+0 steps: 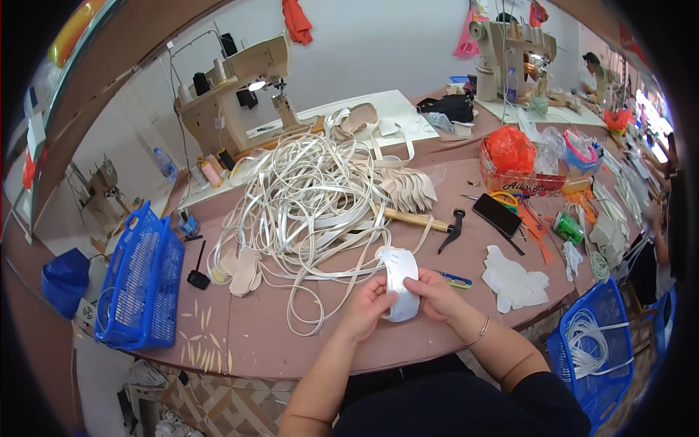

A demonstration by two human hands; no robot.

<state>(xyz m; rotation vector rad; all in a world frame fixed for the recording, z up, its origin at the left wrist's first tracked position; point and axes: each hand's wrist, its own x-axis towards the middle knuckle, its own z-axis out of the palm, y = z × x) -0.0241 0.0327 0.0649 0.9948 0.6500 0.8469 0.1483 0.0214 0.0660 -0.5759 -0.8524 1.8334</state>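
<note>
Both hands hold one white curved shoe-upper piece (400, 280) just above the near edge of the brown table (291, 342). My left hand (366, 306) grips its left side. My right hand (435, 293) pinches its right side. A big tangle of white strips (309, 200) lies right behind the piece, and one strip loops toward my hands. A hammer (426, 222) with a wooden handle rests to the right of the tangle. A small blue-handled tool (455, 279) lies beside my right hand.
A blue basket (142, 280) sits at the table's left edge, another blue basket (593, 353) with white strips stands low at the right. White cut pieces (513, 280), a black phone (497, 214), a green can (568, 227), a red box (520, 175) and sewing machines (233, 91) surround the work spot.
</note>
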